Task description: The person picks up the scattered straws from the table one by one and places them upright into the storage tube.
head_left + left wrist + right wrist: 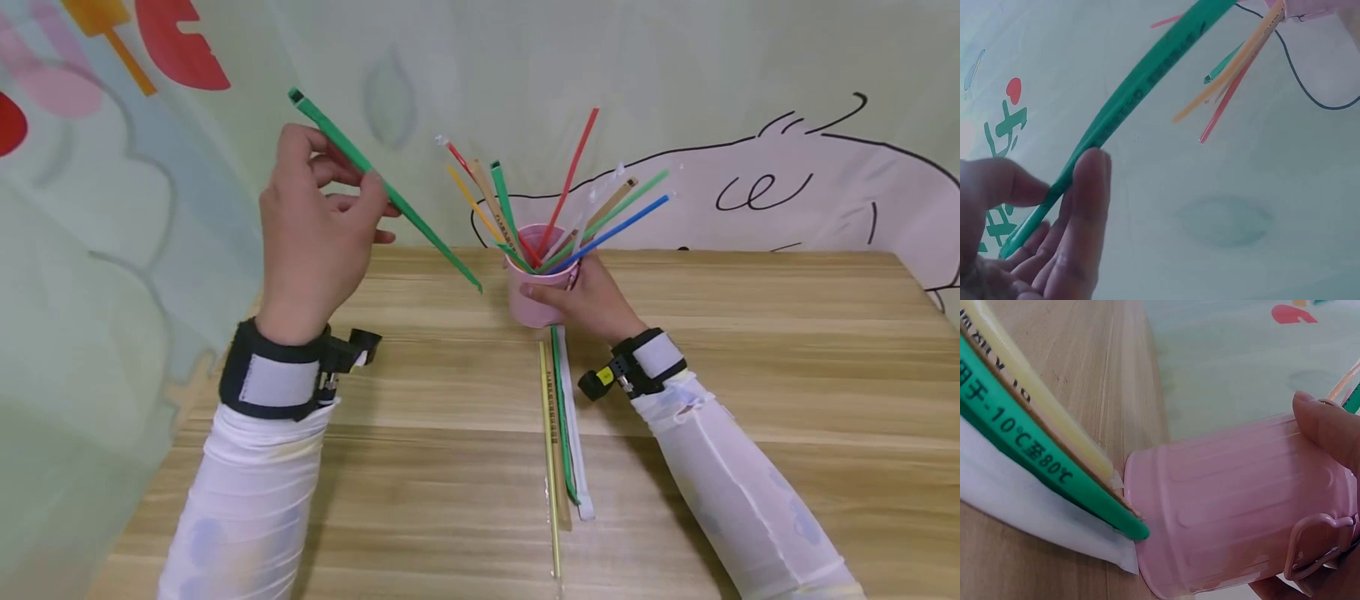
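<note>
Pinching a long green straw [405,208] between the thumb and the fingers of the left hand [318,221], raised in the air above the wooden table [772,358]. Slanting down to the right, toward the pink bucket [528,312], but apart from it – and showing dark print along its side in the left wrist view.

Gripping the bucket with the right hand [603,302], thumb at the front and other fingers around the right side, close to a small handle [1294,553]. Seeing in the bucket, leaning out in different directions, a tall red straw [572,171], a blue straw [626,227], a light green straw [633,198], an orange straw [474,202] and several more.

Noticing in front of the bucket, side by side on the table from left to right, a yellow straw [549,458], a brown straw [562,483], a printed green straw [562,417] and a white straw [577,450]. Pointing with their far ends to the bucket's base – just beside it, impossible to tell if touching.

Wearing on each arm a black wrist band [236,367] and a white sleeve [258,492]. Finding behind the table a pale wall [487,75] with cartoon drawings.
</note>
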